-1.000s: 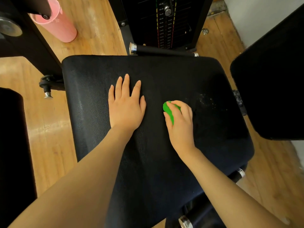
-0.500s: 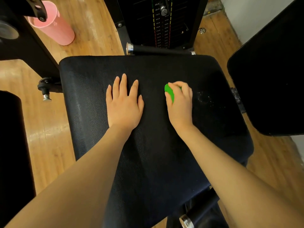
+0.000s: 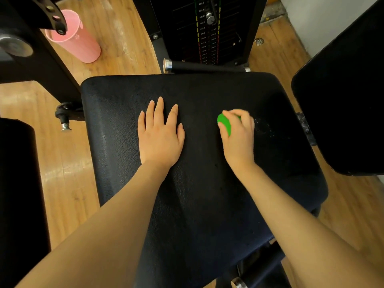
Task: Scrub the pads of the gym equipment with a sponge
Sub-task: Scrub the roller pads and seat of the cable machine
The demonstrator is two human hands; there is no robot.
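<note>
A large black leather seat pad [image 3: 116, 129] of a gym machine fills the middle of the head view. My left hand [image 3: 160, 138] lies flat on it, fingers straight and spread, a little left of centre. My right hand [image 3: 239, 138] grips a bright green sponge [image 3: 224, 122] and holds it down on the pad right of centre; my fingers curl over the sponge and cover most of it. Faint whitish specks [image 3: 268, 129] show on the pad just right of the sponge.
A second black pad [image 3: 342, 100] stands close at the right, another black pad [image 3: 18, 194] at the left edge. Behind the seat are a black handle bar [image 3: 205, 67] and the weight stack [image 3: 207, 28]. A pink cup [image 3: 79, 40] stands on the wooden floor at the back left.
My right hand slid the green sponge away from me over the pad during the last second, then held near that spot. My left hand stayed flat in place.
</note>
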